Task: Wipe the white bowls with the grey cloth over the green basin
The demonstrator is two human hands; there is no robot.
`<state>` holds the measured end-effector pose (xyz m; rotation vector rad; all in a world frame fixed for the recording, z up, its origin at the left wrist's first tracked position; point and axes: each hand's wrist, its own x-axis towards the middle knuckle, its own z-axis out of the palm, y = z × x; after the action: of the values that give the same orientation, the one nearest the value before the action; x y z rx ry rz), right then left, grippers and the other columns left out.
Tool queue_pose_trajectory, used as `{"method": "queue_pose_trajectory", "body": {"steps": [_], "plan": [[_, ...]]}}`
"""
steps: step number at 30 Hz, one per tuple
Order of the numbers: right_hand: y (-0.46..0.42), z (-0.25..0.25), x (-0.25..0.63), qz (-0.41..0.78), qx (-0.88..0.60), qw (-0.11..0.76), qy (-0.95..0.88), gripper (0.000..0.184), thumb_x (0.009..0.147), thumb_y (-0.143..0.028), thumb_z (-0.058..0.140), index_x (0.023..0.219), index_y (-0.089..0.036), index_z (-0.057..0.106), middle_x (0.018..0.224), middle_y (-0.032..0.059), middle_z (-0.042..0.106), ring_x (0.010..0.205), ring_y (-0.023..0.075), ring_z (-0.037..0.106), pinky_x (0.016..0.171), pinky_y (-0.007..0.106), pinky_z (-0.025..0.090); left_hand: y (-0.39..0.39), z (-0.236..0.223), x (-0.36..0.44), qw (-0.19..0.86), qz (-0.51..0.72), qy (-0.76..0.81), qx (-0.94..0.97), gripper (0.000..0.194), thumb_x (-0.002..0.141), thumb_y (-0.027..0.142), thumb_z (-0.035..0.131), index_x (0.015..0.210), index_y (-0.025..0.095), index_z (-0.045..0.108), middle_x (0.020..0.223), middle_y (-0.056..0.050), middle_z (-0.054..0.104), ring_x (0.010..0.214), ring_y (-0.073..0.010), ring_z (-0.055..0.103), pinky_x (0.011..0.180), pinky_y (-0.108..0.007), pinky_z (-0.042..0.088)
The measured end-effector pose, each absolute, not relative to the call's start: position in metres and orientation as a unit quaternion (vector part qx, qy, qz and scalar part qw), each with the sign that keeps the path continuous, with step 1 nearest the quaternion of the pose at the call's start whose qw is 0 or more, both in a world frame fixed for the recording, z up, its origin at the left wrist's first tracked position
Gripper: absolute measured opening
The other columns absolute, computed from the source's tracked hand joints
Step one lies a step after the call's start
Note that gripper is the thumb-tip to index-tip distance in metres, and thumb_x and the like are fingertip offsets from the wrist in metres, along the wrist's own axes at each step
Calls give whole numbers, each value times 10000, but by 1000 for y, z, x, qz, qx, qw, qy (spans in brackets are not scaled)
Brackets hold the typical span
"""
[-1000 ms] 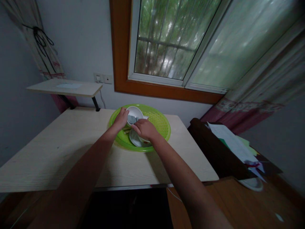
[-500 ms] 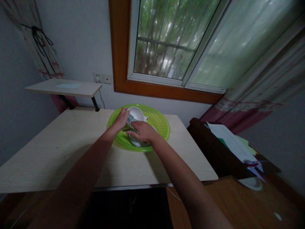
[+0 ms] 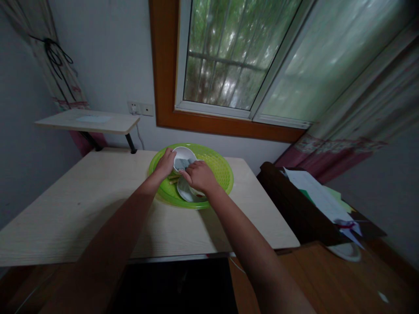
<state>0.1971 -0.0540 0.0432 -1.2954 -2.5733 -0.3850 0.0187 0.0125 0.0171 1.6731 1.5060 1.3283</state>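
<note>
A round green plastic basket (image 3: 220,166) stands on the pale wooden table (image 3: 81,200) below the window. Over the basket my left hand (image 3: 165,162) grips the rim of a tilted white bowl (image 3: 184,154). My right hand (image 3: 197,175) is closed on a grey cloth (image 3: 182,164) pressed into the bowl's inside. Under my right hand lies a white dish (image 3: 183,190), partly hidden. Between the hands a few brown chopsticks (image 3: 173,178) show in the basket.
A small raised shelf (image 3: 88,122) sits at the table's back left, with wall sockets (image 3: 140,107) behind. To the right, a dark piece of furniture (image 3: 294,205) carries papers (image 3: 321,196). A white dish (image 3: 343,250) rests on the wooden surface at lower right.
My right hand, lying flatter over the dish half a second ago, has come back up to the bowl with the cloth. My left hand keeps its hold on the bowl.
</note>
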Motion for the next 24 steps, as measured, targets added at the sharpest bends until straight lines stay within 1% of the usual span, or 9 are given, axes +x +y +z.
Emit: {"method": "queue_pose_trajectory", "body": {"steps": [3, 7, 10, 14, 17, 21, 22, 24], "plan": [[-55, 42, 197, -102, -395, 124, -905, 596, 1080, -539, 311, 1020, -136, 746, 1027, 140, 751, 1015, 255, 643, 921, 376, 399, 12, 16, 19, 257, 495, 550, 622, 200, 943, 394, 379, 904, 245, 507, 957, -55, 616, 959, -242, 597, 932, -367, 459], [-56, 39, 198, -56, -350, 153, -923, 545, 1056, -568, 385, 1171, -124, 680, 1137, 147, 724, 1066, 259, 639, 975, 371, 415, 13, 15, 19, 269, 505, 525, 630, 172, 937, 369, 386, 887, 244, 493, 922, -37, 592, 926, -218, 585, 907, -346, 463], [-56, 36, 198, -38, -334, 169, -926, 564, 1043, -575, 421, 1293, -107, 613, 1273, 173, 680, 1168, 276, 617, 1026, 381, 421, 14, 13, 21, 284, 502, 513, 636, 158, 931, 361, 401, 876, 247, 496, 888, -19, 576, 881, -199, 576, 868, -325, 465], [-56, 33, 196, -46, -341, 154, -926, 623, 1032, -611, 412, 1307, -88, 606, 1299, 190, 669, 1215, 291, 608, 1066, 401, 424, 13, 12, 23, 301, 479, 496, 659, 173, 930, 390, 424, 872, 250, 505, 891, -14, 576, 871, -192, 575, 858, -319, 462], [-56, 31, 194, -77, -362, 139, -919, 660, 1033, -618, 394, 1345, -74, 597, 1373, 198, 639, 1298, 300, 570, 1143, 415, 372, 11, 13, 25, 308, 467, 483, 673, 180, 937, 389, 416, 893, 244, 513, 936, -27, 595, 921, -194, 585, 896, -316, 469], [-53, 28, 193, -116, -402, 143, -897, 721, 1020, -630, 414, 1478, -79, 501, 1554, 195, 485, 1451, 308, 441, 1230, 452, 259, 11, 14, 26, 310, 464, 475, 680, 180, 934, 373, 401, 912, 230, 508, 973, -39, 612, 963, -197, 585, 937, -322, 479], [-52, 27, 193, -122, -412, 146, -891, 734, 1016, -631, 422, 1501, -83, 476, 1578, 191, 454, 1463, 310, 427, 1237, 462, 241, 12, 14, 26, 311, 464, 472, 681, 186, 932, 378, 401, 918, 228, 510, 980, -40, 616, 971, -199, 584, 944, -324, 478], [-52, 26, 193, -130, -435, 147, -879, 752, 1007, -632, 441, 1515, -77, 460, 1586, 195, 438, 1452, 322, 441, 1233, 478, 237, 14, 12, 26, 313, 468, 469, 680, 205, 928, 393, 403, 933, 226, 521, 989, -41, 623, 977, -202, 585, 947, -329, 475]]}}
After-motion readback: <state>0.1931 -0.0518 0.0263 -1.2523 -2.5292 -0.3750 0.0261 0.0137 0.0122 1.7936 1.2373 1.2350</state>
